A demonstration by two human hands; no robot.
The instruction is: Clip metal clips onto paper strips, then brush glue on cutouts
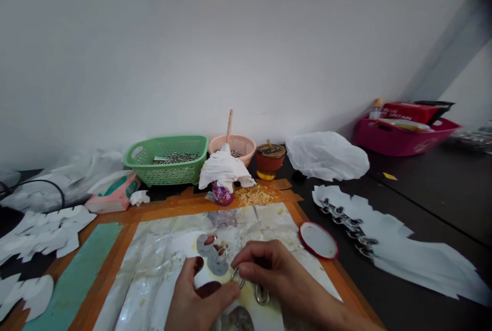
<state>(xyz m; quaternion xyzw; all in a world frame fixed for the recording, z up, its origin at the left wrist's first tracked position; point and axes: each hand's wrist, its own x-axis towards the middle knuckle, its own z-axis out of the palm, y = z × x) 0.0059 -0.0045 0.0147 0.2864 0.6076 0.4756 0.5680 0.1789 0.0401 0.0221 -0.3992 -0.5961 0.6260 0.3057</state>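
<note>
Pinching a small metal ring [237, 277] between thumb and fingertips, the right hand [267, 268] is closed narrow, while the left hand [199, 290] curls close against it, its fingers over a white paper cutout [191, 256]. I cannot tell whether the left hand grips the cutout or only presses on it. A second metal ring [262, 295] lies just below the right hand, and a third small ring [221, 255] sits near the left fingertips on grey round patches.

All of this lies on a creased, yellow-stained plastic sheet [154, 269] over an orange-edged board [307, 218]. The narrow pinch leaves little hold on so small a ring, so it could slip if the fingers loosen, and the stains might make it harder to pick up. The loose ring could be nudged aside by the right wrist.

A red-rimmed jar lid [318, 240] rests near the board's right edge, where a careless elbow could tip it. Beyond it, a long white paper strip [407, 249] carries a row of metal rings [344, 223]. Along the wall stand a green plastic basket [165, 174] holding metal pieces [177, 158], a pink bowl [242, 144], and a white cloth [225, 169] draped over a jar.
</note>
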